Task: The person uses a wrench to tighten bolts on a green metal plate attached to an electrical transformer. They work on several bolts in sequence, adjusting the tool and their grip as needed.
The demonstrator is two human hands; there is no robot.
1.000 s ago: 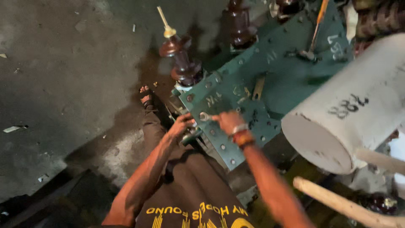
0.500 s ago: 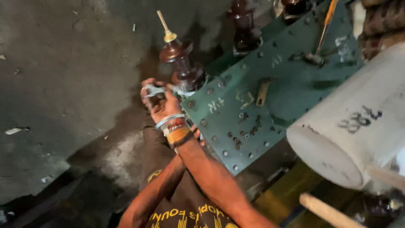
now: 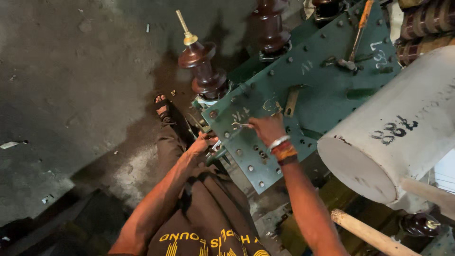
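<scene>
Right hand: the right hand (image 3: 266,129), wrist ringed with white, red and orange bands, is closed around a slim silver metal spanner (image 3: 240,125) and presses it flat on the plate, seemingly to seat its end on a bolt.
Left hand: the left hand (image 3: 203,142) grips the plate's lower corner edge, fingers curled around something metallic; what exactly it holds cannot be told. It looks placed to steady from below.
Plate: the green-painted steel cover plate (image 3: 327,85) is tilted, studded with rows of bolts and marked with chalk scribbles.
Insulator: a dark brown ribbed ceramic insulator with a brass stud (image 3: 203,66) rises beside the corner, near both hands.
Cylinder: a large pale grey cylinder (image 3: 393,132) lies over the plate's right side.
Handle: a wooden handle (image 3: 369,234) lies below.
Floor: stained concrete floor (image 3: 71,95); a sandalled foot (image 3: 162,108) stands by the corner.
</scene>
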